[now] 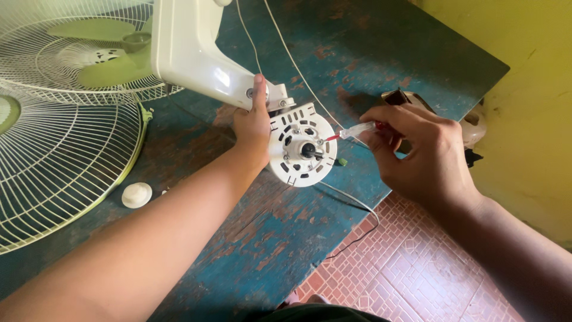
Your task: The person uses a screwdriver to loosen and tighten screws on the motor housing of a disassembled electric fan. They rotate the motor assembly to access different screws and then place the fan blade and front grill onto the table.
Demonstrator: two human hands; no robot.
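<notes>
My left hand (pixel 253 128) grips the side of a white fan motor (pixel 301 148), thumb up on the joint where it meets the white fan neck (pixel 190 50). The round motor face with its slots and dark centre shaft points toward me. My right hand (pixel 417 152) holds a small screwdriver with a clear handle (pixel 357 130). Its red-sleeved tip touches a screw on the right part of the motor face.
Two pale wire fan guards (pixel 56 155) and light green blades (pixel 98 62) lie on the worn blue table (pixel 286 238) at left. A white round cap (pixel 136 195) sits near them. White cords (pixel 298 65) cross the table. Red patterned floor (pixel 411 268) and a yellow wall (pixel 530 107) are at right.
</notes>
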